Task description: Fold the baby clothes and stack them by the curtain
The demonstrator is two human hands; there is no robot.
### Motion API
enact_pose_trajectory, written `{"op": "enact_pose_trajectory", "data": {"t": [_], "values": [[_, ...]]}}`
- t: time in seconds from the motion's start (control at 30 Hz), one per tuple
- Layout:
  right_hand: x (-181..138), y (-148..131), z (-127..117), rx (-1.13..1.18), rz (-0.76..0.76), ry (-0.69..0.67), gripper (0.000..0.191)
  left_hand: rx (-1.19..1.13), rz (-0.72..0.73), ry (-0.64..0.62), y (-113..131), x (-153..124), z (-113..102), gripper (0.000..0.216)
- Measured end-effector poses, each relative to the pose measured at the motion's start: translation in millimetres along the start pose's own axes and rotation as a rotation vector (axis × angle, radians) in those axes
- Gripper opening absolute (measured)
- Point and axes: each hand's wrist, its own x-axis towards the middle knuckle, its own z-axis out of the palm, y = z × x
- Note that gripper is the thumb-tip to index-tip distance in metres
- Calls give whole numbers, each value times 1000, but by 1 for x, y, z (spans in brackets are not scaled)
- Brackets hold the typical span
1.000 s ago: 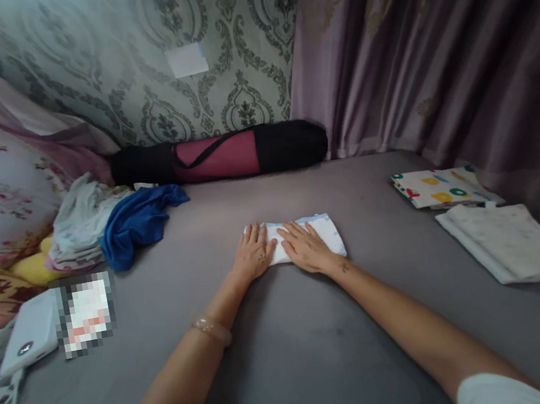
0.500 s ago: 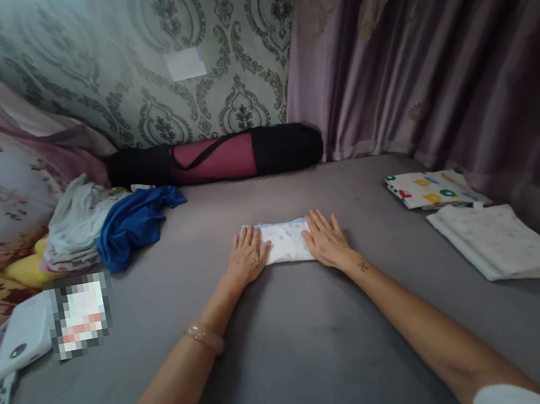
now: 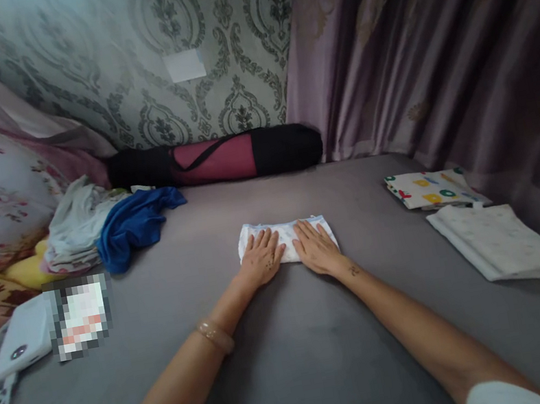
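A small folded white cloth with a faint print and blue edge (image 3: pixel 282 230) lies on the grey bed surface (image 3: pixel 296 350) in front of me. My left hand (image 3: pixel 262 259) lies flat on its left half, fingers stretched out. Beside it, my right hand (image 3: pixel 316 248) presses flat on the right half, fingers also spread. The two hands almost touch at the cloth's middle. Neither hand grips anything. A bracelet sits on my left wrist.
Two folded cloths lie at the right: one with coloured letters (image 3: pixel 429 189), one plain white (image 3: pixel 504 243). A pile of crumpled clothes with a blue garment (image 3: pixel 135 224) sits at the left. A black and maroon rolled bag (image 3: pixel 215 159) lies along the wall. White devices (image 3: pixel 17 340) and cables lie far left.
My hands went apart to the cloth's two ends half a second ago and have now come back together at its middle, lying flat on top.
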Motion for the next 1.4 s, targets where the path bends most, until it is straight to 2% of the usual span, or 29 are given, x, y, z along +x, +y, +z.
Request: {"op": "enact_pose_trajectory", "data": {"t": [0.17,0.4,0.53,0.6,0.67,0.77,0.83,1.07,1.2,1.4], "values": [[2,-8,-4,42,-52,39,58,1,9,66,4,3,-4,59],[1,-13,8,90,-69,-19,57,-70,35,-21,3,7,5,54],[12,-1,-3,227,-86,-63,55,-114,40,-10,1,14,-3,48],[20,11,-16,299,-2,-2,51,-163,37,46,2,19,-8,45],[26,26,-29,294,208,64,47,-229,30,105,5,25,-11,43],[27,47,-41,220,543,2,44,-310,-1,118,12,29,-9,39],[24,55,-41,198,639,-47,46,-329,-27,112,17,29,-5,38],[24,59,-25,243,607,-73,41,-288,-32,159,20,24,5,39],[29,67,-18,312,603,-68,39,-254,-49,132,21,23,8,44],[29,68,-21,507,527,-26,21,-240,-86,145,18,22,5,46]]}}
